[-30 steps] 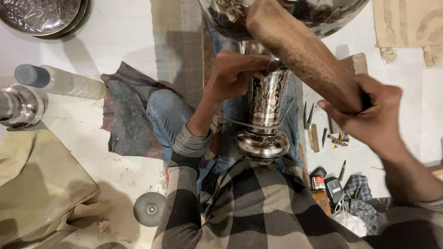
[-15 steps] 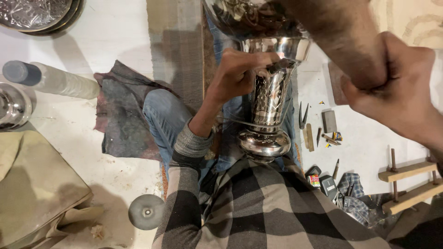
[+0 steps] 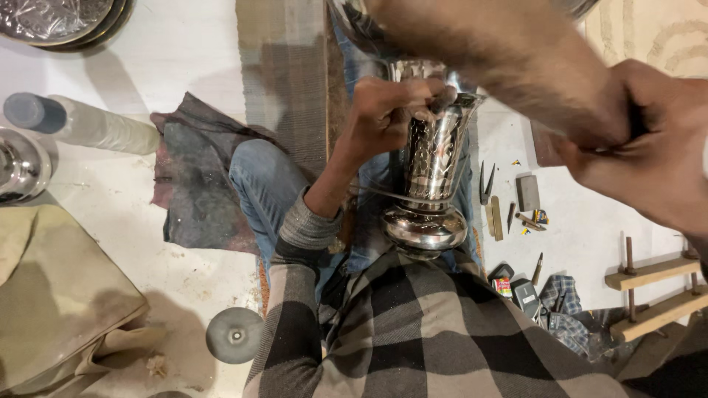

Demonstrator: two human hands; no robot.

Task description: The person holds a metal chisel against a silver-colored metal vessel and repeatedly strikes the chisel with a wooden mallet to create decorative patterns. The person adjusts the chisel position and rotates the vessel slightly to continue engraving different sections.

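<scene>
The metal vase (image 3: 431,173) stands at centre frame, between the person's knees, its rounded foot toward the body and its flared mouth toward the top of the frame. The surface is polished, mirror-bright metal with a patterned band along the narrow stem.

**Left hand** (image 3: 391,110): fingers closed around the upper stem, just under the flare, gripping the vase and steadying it.

**Right hand** (image 3: 656,144): at the right edge of the frame, motion-blurred. The fingers are curled in a closed grip on a brown wooden tool (image 3: 501,59) that runs up and left across the vase's mouth. Whether the tool touches the rim cannot be told.

**Handling judgement**
- Stiff, hollow metal; likely moderately heavy and top-heavy at the wide mouth.
- The polished surface is probably slippery. The narrow stem offers the surest hold; the patterned band should add friction.
- Thin walls may dent under a sharp blow, so support close to the worked area seems advisable.

**Surroundings**: a dark cloth (image 3: 199,184) left of centre; a plastic bottle (image 3: 81,121) at left; small hand tools (image 3: 509,206) on the floor at right; a grey disc (image 3: 234,335) at lower left.
</scene>
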